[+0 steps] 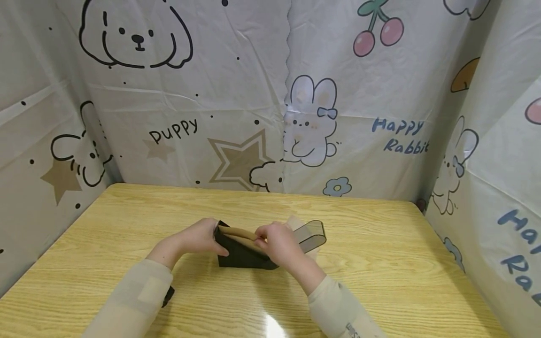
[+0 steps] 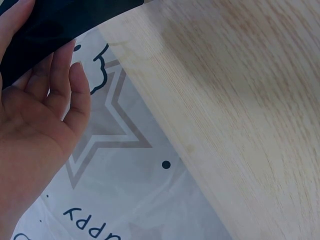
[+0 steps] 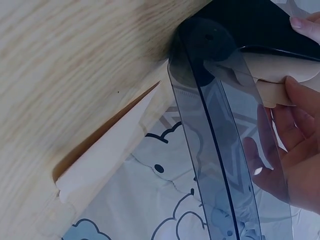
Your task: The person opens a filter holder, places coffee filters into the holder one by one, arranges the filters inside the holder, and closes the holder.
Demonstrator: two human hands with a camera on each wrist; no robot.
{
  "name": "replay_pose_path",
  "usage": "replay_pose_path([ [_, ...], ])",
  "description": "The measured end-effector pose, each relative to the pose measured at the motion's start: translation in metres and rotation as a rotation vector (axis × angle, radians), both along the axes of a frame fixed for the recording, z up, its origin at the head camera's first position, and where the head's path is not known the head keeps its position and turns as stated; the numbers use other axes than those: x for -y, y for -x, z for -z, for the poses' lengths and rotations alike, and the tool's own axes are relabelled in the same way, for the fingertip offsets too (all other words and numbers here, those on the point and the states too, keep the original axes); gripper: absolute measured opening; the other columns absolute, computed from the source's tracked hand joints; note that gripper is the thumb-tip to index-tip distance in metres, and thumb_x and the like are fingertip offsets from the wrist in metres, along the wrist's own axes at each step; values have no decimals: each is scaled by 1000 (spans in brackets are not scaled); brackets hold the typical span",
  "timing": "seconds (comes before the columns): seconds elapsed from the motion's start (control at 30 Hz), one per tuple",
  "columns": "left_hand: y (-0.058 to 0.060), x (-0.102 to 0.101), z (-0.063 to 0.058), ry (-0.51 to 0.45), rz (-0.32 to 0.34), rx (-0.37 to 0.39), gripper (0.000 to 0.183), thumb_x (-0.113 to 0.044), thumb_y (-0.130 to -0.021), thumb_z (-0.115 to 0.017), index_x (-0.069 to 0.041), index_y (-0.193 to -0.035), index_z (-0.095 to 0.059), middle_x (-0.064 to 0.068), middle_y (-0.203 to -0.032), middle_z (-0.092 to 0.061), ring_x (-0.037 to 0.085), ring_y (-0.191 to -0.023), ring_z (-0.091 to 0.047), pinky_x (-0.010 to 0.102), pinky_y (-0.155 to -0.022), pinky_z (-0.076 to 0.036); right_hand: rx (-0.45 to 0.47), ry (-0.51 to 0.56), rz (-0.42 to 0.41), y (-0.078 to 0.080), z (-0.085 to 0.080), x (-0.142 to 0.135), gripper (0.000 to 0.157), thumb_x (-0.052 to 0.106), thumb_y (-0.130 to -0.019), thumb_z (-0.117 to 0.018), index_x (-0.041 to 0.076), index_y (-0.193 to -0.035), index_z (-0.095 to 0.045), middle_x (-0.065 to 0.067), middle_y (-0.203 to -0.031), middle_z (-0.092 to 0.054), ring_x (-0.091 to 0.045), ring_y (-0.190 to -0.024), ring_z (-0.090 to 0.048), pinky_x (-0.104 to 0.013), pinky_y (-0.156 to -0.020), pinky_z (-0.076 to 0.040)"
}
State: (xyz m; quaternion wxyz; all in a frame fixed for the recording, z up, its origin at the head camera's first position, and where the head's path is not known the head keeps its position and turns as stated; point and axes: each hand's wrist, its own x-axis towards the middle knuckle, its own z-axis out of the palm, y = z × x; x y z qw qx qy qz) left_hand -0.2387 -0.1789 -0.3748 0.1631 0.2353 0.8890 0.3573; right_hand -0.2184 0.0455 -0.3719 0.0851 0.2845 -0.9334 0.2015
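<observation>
A black box (image 1: 245,253) with a hinged see-through lid (image 1: 314,234) stands on the table, its lid swung out to the right. My left hand (image 1: 200,238) grips the box's left end, thumb on the near side. In the left wrist view, the fingers of that hand lie along the far side of the black box (image 2: 60,30). With my right hand (image 1: 279,243) I pinch tan paper (image 1: 238,232) at the top of the box. In the right wrist view, thumb and fingers hold the edge of this tan paper (image 3: 274,92), partly behind the clear lid (image 3: 220,150).
A folded pale paper piece (image 3: 110,137) lies on the wooden table (image 1: 367,263) behind the lid. A small black item (image 1: 167,296) shows beside the left sleeve. Printed cloth (image 1: 236,94) hangs around the back and sides of the table.
</observation>
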Motion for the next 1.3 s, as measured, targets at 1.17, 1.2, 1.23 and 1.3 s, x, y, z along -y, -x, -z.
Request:
replay_pose_path([
  [1.17, 2, 1, 3, -12, 5, 8, 20, -11, -73, -78, -9, -89, -68, -1, -79, -67, 9, -66, -53, 29, -67, -48, 93, -19, 28, -4, -31, -16, 19, 18, -90, -60, 11, -104, -70, -3, -95, -71, -25, -98, -61, -44, -91, -43],
  [1.2, 1, 1, 3, -11, 4, 6, 19, -11, -73, -79, -9, -88, -67, -2, -78, -66, 9, -64, -50, 28, -66, -46, 90, 19, 50, -4, -38, -20, 19, 19, -90, -60, 10, -104, -69, -3, -97, -71, -26, -101, -61, -46, -95, -41],
  [1.23, 1, 1, 3, -7, -3, 7, 19, -11, -73, -79, -9, -87, -66, -2, -74, -64, 9, -61, -46, 28, -64, -45, 79, 59, 74, -4, -45, -25, 19, 18, -89, -61, 10, -104, -69, -3, -98, -71, -26, -102, -61, -47, -96, -41],
  [1.3, 0, 1, 2, -2, -17, 12, 19, -11, -73, -79, -8, -84, -64, -3, -68, -58, 10, -56, -39, 27, -61, -41, 61, 145, 128, -1, -58, -38, 19, 19, -89, -62, 8, -103, -69, -4, -99, -70, -26, -103, -59, -45, -94, -42],
])
